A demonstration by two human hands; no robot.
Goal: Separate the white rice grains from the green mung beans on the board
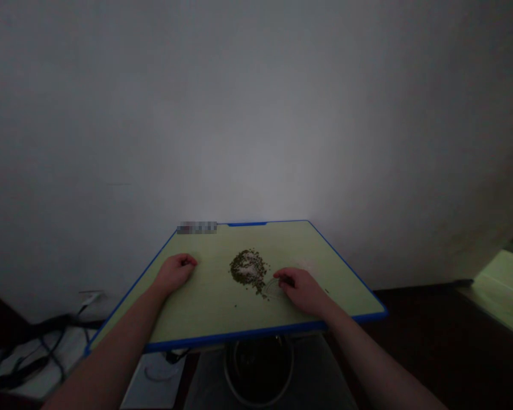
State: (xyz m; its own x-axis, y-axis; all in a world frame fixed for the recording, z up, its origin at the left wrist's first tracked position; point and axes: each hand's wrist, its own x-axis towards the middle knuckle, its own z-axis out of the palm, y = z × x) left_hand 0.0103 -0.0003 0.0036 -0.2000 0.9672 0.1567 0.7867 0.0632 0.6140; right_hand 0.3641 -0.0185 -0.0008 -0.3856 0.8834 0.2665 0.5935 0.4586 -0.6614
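Observation:
A pile of small green-brown grains, with a whitish patch on its top, lies mid-table. Left of it, my left hand rests on the table with its fingers curled together; whether anything is in them is hidden. Beside the pile's lower right side, my right hand is closed at the rim of a clear, see-through curved piece, perhaps a shallow dish. The fingers cover part of it, and its exact kind cannot be made out. Some grains trail from the pile toward this clear piece.
The pale table top has a blue edge and stands against a grey wall. Below its front edge is a round pot or bucket. Dark cables lie at lower left. Another pale surface stands far right.

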